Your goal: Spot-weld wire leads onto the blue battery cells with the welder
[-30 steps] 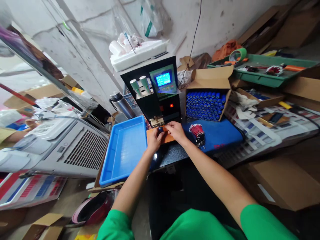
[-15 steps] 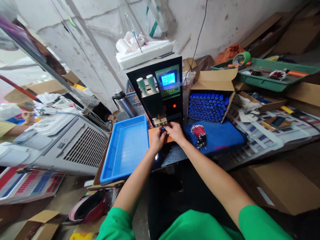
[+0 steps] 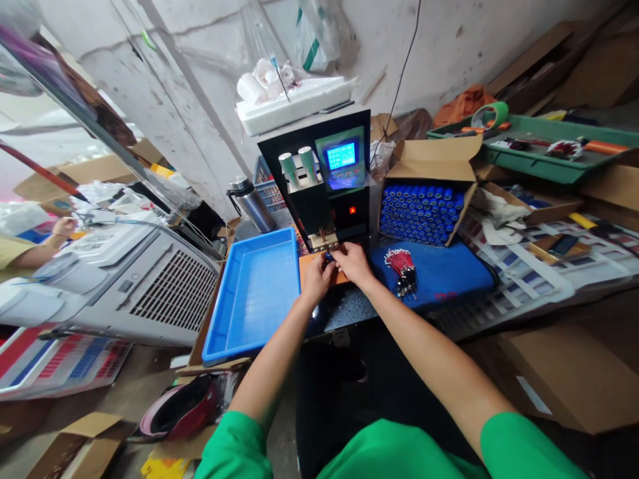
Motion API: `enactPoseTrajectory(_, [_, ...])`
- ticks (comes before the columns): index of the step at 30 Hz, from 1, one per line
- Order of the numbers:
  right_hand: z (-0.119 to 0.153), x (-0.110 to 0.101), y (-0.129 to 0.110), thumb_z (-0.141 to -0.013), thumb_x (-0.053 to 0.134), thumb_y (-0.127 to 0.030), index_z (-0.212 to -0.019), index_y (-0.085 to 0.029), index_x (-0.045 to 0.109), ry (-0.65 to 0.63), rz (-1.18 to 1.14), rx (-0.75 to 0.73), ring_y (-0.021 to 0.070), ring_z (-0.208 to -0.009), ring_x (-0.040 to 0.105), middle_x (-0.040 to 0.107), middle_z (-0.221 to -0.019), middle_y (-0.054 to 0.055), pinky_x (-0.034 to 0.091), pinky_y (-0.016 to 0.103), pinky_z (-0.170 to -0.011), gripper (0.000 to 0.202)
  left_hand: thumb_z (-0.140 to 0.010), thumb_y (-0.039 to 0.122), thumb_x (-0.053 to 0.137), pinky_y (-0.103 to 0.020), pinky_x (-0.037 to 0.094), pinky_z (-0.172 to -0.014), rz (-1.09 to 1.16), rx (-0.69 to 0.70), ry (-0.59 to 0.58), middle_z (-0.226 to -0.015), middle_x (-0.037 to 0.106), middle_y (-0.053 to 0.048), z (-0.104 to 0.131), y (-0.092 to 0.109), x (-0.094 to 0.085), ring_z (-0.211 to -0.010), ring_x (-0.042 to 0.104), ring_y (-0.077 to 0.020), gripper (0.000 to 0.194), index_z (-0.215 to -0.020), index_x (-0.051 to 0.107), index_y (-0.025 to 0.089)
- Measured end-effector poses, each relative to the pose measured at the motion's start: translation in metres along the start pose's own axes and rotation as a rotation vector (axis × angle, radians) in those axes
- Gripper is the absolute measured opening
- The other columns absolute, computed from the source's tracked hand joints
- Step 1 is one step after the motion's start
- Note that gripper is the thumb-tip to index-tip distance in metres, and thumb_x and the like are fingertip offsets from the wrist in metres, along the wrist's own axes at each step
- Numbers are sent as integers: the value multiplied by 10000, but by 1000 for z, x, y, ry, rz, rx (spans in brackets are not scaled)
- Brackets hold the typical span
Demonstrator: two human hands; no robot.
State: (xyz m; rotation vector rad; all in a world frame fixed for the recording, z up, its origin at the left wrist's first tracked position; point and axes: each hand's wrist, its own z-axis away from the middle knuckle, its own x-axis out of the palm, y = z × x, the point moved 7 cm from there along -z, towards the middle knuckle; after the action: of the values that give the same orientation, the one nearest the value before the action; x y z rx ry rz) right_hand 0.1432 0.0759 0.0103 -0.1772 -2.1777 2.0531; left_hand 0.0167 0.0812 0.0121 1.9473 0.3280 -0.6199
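Left hand (image 3: 317,276) is pinching a small blue cell (image 3: 328,257) at the front of the machine (image 3: 314,213), just below the copper-coloured pins (image 3: 323,235). Right hand (image 3: 353,263) is meeting it from the other side, fingers curled in at the cell; can't tell if they're gripping it or something thin. Both hands are working over the orange block (image 3: 306,267). Screen (image 3: 341,156) is glowing blue, red light (image 3: 352,210) is shining below it. Blue tray (image 3: 249,293) is sitting just left of the block. To the right, red and black wires (image 3: 402,266) are lying bunched on the blue mat (image 3: 449,273); behind them an open carton (image 3: 434,159) is holding stacked blue cylinders (image 3: 422,213). Flask (image 3: 252,206) is standing behind the tray. Far left, a co-worker's hand (image 3: 64,227) is showing above the grey unit (image 3: 164,286).
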Motion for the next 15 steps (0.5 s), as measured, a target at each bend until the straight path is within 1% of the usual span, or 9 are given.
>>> enactPoseTrajectory(3, [0, 0, 0, -746, 603, -365, -710, -189, 586, -3, 5, -3, 149, -552, 557, 613, -635, 2, 457, 235, -460, 181, -883, 215, 551, -340, 479, -856, 27, 16, 5, -954, 680, -78, 0, 0, 0, -884, 615, -206, 169, -1016, 626, 145])
enactPoseTrajectory(8, [-1, 0, 3, -753, 609, -372, -722, -198, 592, -3, 14, -1, 154, -579, 572, 621, -643, 3, 454, 228, -475, 177, -881, 231, 552, -342, 483, -859, 13, -29, -2, -918, 669, -68, 0, -4, 1, -869, 609, -202, 145, -983, 623, 155])
enactPoseTrajectory(15, [0, -2, 5, -764, 631, -411, -738, -210, 605, 16, 56, -15, 164, -625, 599, 643, -671, 13, 463, 228, -511, 204, -887, 248, 549, -358, 476, -932, 50, -55, -15, -989, 684, -76, 2, -6, 2, -967, 619, -219, 180, -1023, 636, 168])
